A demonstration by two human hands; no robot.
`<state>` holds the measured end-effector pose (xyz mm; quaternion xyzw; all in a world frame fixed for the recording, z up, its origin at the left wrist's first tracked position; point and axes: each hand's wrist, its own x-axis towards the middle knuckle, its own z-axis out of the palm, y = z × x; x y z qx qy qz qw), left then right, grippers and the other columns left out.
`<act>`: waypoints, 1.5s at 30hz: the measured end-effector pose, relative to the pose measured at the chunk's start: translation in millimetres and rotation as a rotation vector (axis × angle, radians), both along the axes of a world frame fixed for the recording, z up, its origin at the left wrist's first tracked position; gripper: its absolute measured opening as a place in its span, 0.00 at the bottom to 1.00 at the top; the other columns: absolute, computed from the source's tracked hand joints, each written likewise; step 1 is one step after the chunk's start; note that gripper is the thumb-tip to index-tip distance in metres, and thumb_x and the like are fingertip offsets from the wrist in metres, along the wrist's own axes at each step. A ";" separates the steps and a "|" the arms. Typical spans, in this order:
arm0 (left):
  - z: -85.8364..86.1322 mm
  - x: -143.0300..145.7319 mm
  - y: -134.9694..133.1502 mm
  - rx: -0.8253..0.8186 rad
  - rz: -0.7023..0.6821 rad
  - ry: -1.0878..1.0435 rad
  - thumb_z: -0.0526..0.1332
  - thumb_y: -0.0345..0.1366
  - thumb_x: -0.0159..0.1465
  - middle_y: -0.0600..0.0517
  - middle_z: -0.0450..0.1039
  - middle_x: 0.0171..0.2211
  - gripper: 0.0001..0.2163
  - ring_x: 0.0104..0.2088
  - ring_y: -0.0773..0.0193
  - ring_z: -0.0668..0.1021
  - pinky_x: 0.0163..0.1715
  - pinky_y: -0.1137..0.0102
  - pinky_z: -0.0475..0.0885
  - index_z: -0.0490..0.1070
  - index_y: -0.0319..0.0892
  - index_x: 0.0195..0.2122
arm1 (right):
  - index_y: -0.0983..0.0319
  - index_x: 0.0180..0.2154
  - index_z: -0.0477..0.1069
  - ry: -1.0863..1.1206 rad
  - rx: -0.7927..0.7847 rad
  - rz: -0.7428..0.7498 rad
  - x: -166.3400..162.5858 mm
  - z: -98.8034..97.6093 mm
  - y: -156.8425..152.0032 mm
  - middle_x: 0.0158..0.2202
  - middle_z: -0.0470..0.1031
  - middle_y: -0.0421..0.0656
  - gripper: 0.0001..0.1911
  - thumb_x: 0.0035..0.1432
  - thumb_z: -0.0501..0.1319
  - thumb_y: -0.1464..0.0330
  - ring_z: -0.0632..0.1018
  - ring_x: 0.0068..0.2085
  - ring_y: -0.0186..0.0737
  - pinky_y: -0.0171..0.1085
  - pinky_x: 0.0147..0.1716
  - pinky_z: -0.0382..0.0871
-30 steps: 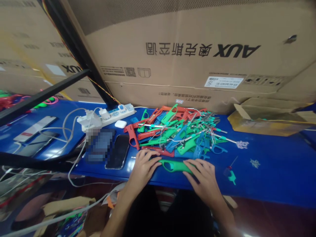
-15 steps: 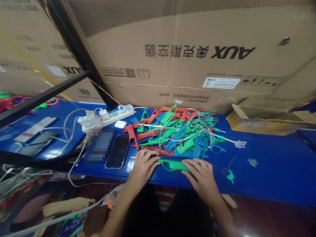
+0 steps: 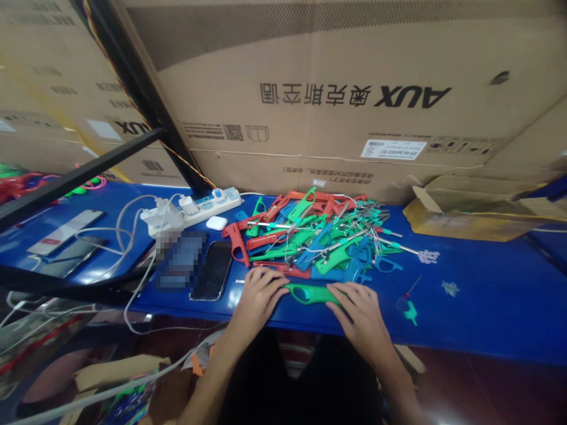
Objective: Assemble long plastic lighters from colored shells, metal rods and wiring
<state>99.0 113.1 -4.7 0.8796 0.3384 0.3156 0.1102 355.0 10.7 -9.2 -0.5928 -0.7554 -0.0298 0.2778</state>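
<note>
Green handle [image 3: 310, 293] flat between left hand [image 3: 259, 300], right hand [image 3: 361, 316], fingertips touching ends.

- The green handle [image 3: 310, 293] under the left hand [image 3: 259, 298] and the right hand [image 3: 359, 316] looks like smooth, shiny plastic.
- The pile of handles [image 3: 316, 239] at 12 o'clock from the hands is red, green and blue plastic, with thin shiny metal rods poking out.
- The counter [image 3: 487, 301] is blue, smooth and a bit glossy.
- The big box [image 3: 345, 118] behind is brown cardboard, matt and rough.
- The phone [image 3: 213, 270] at 10 o'clock has a black, glossy glass face.
- The power strip [image 3: 195, 208] is white plastic.
</note>
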 end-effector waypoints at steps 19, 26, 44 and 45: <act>2.6 1.0 -0.4 0.061 -0.005 0.068 0.60 0.35 0.73 0.52 0.81 0.44 0.07 0.45 0.58 0.76 0.53 0.57 0.64 0.78 0.45 0.45 | 0.55 0.52 0.77 0.030 0.003 -0.049 -4.5 3.6 -3.1 0.49 0.83 0.42 0.14 0.74 0.57 0.60 0.77 0.50 0.46 0.50 0.54 0.57; 2.9 2.7 -6.4 0.094 0.048 0.116 0.59 0.34 0.73 0.49 0.81 0.44 0.08 0.47 0.53 0.75 0.57 0.50 0.63 0.79 0.45 0.45 | 0.58 0.52 0.78 -0.111 0.008 -0.058 -11.2 15.4 -3.9 0.47 0.83 0.44 0.13 0.73 0.58 0.64 0.77 0.46 0.46 0.54 0.58 0.56; 48.1 -7.9 -9.5 0.221 -0.036 0.241 0.58 0.32 0.73 0.50 0.79 0.43 0.08 0.51 0.53 0.75 0.70 0.34 0.39 0.78 0.44 0.45 | 0.62 0.46 0.70 -0.479 -0.051 0.006 -42.8 35.3 10.3 0.34 0.77 0.46 0.12 0.66 0.55 0.81 0.78 0.32 0.44 0.41 0.28 0.65; 51.3 -9.6 -5.7 0.230 -0.051 0.255 0.59 0.33 0.73 0.50 0.79 0.42 0.08 0.51 0.53 0.75 0.70 0.34 0.39 0.78 0.45 0.45 | 0.61 0.43 0.69 -0.473 -0.066 0.016 -45.3 34.8 11.8 0.32 0.77 0.45 0.10 0.67 0.55 0.80 0.78 0.30 0.43 0.40 0.26 0.63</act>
